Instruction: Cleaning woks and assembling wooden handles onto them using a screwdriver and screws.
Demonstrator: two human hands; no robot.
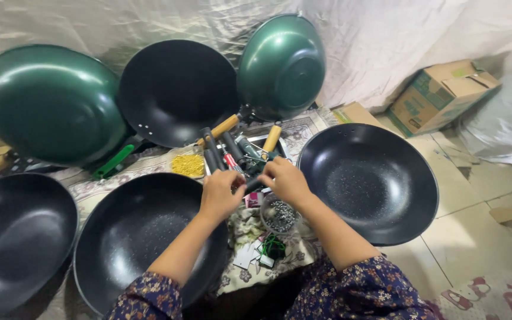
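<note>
My left hand and my right hand meet over a heap of black pan handles in the middle of the floor. Both hands close on a dark handle piece held between them. Just below the hands stands a small round dish of metal screws. A black wok lies under my left forearm, and another black wok lies to the right of my right hand.
Two green woks and a black one lean against the sheeted wall. A further black wok lies at far left. Yellow bits, wooden handles and a cardboard box are nearby.
</note>
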